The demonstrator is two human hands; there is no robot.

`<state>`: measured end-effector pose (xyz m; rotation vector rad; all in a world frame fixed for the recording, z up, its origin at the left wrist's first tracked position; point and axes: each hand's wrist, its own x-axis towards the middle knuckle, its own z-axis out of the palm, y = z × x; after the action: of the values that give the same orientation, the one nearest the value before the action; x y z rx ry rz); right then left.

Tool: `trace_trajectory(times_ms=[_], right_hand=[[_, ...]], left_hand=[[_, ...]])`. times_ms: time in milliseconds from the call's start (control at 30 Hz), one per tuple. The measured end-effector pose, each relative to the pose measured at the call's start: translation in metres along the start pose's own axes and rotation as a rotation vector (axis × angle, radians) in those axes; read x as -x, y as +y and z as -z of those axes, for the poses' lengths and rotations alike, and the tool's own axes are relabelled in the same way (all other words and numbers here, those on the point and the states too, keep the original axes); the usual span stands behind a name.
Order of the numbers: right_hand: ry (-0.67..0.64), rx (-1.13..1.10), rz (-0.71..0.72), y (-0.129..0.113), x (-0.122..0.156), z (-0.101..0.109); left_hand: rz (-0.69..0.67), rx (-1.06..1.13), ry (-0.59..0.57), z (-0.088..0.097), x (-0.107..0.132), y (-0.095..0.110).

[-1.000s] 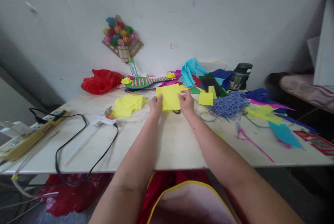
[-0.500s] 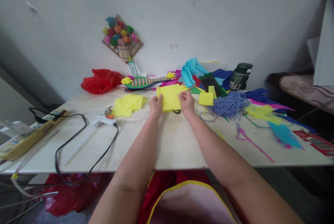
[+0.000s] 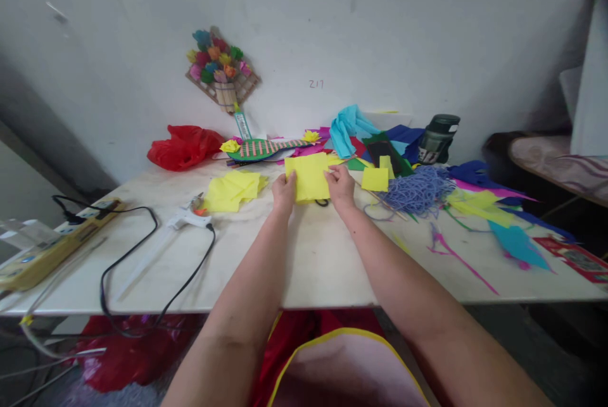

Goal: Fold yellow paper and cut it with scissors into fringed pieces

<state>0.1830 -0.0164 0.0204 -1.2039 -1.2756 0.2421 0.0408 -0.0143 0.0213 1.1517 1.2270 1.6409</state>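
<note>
Between both hands I hold up a squarish sheet of yellow crepe paper (image 3: pixel 308 177), tilted towards me above the table. My left hand (image 3: pixel 284 192) is closed on its left edge, thumb in front. On the right edge, my right hand (image 3: pixel 341 185) pinches it between thumb and fingers. Behind the sheet's lower edge a small dark loop, perhaps a scissors handle (image 3: pixel 322 202), peeks out. A loose pile of yellow crepe paper (image 3: pixel 234 190) lies to the left of my left hand. Smaller yellow paper squares (image 3: pixel 375 179) sit right of my right hand.
A glue gun (image 3: pixel 189 217) with a black cord and a power strip (image 3: pixel 57 249) occupy the left side. Purple-blue shredded strands (image 3: pixel 418 192), a dark green bottle (image 3: pixel 437 139) and coloured paper scraps crowd the right. A green decorated craft piece (image 3: pixel 266 149) rests at the back.
</note>
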Motion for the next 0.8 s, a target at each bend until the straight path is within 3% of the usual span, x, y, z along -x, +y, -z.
trace_trajectory(times_ms=[467, 800], right_hand=[[-0.049, -0.239, -0.153, 0.000, -0.002, -0.001], [0.047, -0.139, -0.182, 0.010, -0.006, -0.002]], left_hand=[[-0.028, -0.035, -0.016, 0.000, 0.001, -0.002], [-0.030, -0.101, 0.025, 0.001, 0.001, -0.002]])
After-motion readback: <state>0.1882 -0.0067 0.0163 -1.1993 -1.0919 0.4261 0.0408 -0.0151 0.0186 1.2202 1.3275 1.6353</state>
